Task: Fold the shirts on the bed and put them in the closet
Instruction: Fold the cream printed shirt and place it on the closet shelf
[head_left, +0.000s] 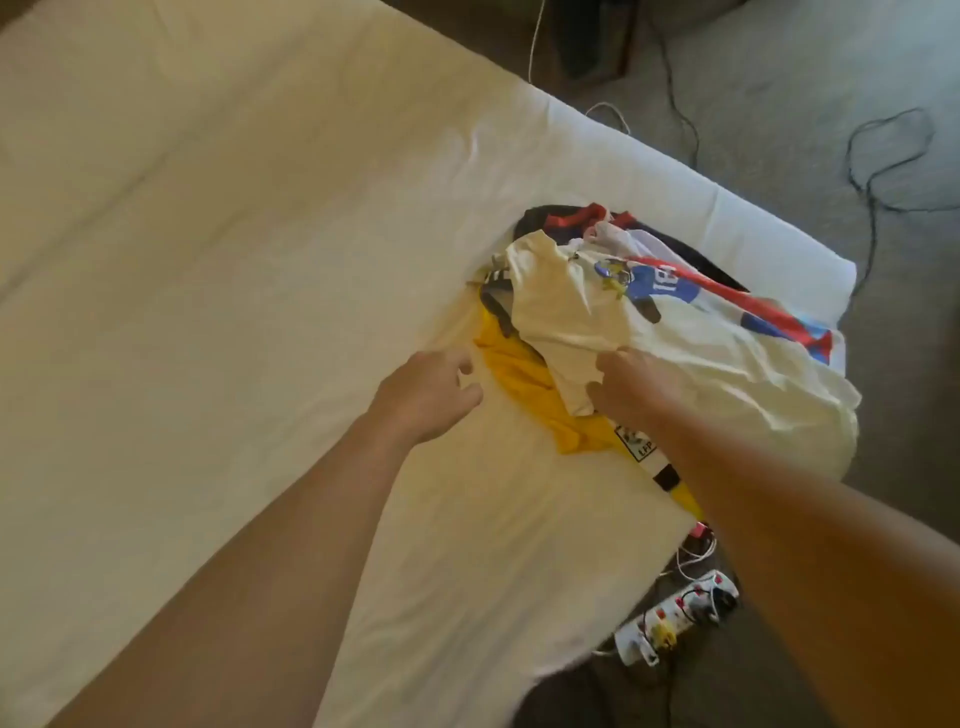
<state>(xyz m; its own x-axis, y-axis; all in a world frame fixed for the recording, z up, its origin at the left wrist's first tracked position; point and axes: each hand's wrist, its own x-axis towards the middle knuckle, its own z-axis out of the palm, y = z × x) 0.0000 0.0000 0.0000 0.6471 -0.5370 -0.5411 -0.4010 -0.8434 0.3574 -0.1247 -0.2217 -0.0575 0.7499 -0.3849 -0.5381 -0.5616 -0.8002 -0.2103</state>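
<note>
Head view: pile of unfolded shirts (649, 322) sits at right-centre of the frame, on the bed (208, 260) near its right-hand corner. Top of the pile is a white printed shirt (597, 317), running diagonally from upper left to lower right, its lower-right part drooping over the bed edge. Under it a yellow shirt (524, 379) pokes out at lower left, lying roughly along the same diagonal. A dark shirt with red trim (566, 218) is at the back of the pile.

Right hand (634, 384) is on the near hem of the white printed shirt, fingers curled into the fabric; looks like a pinch on the edge, though blur hides the fingertips. Left hand (431, 395) hovers just left of the pile, fingers loosely bent, holding nothing, near the yellow shirt but apart from it.

Key relation: the pile lies forward and right of both hands; right hand is already on it, left is a short reach away. Likely next step is lifting the top shirt leftward onto the bare sheet to spread it.

No closet in view. Floor at right holds a power strip (675, 618) and loose cables (883, 150).
</note>
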